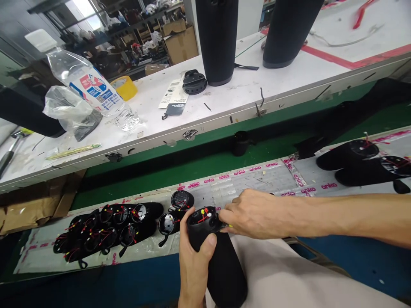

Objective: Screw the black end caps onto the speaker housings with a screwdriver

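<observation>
My left hand (196, 261) is wrapped round the upper part of a black cylindrical speaker housing (226, 269), thumb on the near side. The housing leans over my lap, its open end facing up and away. Inside that end are red wires with small yellow, red and white connectors (204, 212). My right hand (239, 216) is closed at the right of the rim, fingers pinched on a small dark piece with a bit of yellow beside it. My fingers mostly cover that piece, so its kind cannot be told.
Several similar housings with wires (128, 216) lie on the low taped board (253, 184) at left, and more (362, 158) at right. On the white bench (221, 100) stand a plastic bottle (93, 85), yellow tape roll (125, 88), black round part (194, 82) and tall black cylinders (216, 42).
</observation>
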`<move>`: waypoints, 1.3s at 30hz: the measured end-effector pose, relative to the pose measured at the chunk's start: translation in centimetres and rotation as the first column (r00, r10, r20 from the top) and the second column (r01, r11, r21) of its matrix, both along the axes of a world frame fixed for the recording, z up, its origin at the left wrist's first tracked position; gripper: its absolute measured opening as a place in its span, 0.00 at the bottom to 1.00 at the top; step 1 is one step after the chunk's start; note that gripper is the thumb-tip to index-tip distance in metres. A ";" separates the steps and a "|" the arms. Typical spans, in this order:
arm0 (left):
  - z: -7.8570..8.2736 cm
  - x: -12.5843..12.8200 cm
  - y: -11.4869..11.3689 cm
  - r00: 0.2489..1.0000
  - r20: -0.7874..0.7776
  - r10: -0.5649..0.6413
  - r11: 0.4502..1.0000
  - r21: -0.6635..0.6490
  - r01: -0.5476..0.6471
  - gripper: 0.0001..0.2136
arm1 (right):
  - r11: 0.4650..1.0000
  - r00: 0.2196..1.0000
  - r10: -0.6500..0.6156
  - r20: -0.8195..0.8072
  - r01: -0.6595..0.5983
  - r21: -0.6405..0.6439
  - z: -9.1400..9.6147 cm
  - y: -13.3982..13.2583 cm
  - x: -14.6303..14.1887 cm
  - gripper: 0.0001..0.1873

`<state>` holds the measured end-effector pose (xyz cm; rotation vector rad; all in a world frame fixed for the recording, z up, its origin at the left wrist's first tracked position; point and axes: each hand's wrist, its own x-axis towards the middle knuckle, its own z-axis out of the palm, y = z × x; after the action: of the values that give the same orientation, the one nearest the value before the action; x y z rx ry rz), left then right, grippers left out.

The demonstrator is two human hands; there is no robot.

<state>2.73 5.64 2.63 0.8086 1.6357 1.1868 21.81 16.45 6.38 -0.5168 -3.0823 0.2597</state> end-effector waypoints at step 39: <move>-1.4 -0.8 0.8 0.958 0.284 -0.029 0.998 -0.045 0.044 0.39 | 0.983 0.978 -0.053 -0.200 0.015 -0.185 -4.3 0.6 0.3 0.14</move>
<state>1.94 6.41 1.22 0.6026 1.4037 1.1711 22.07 17.03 2.10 -0.5108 -2.8629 0.5615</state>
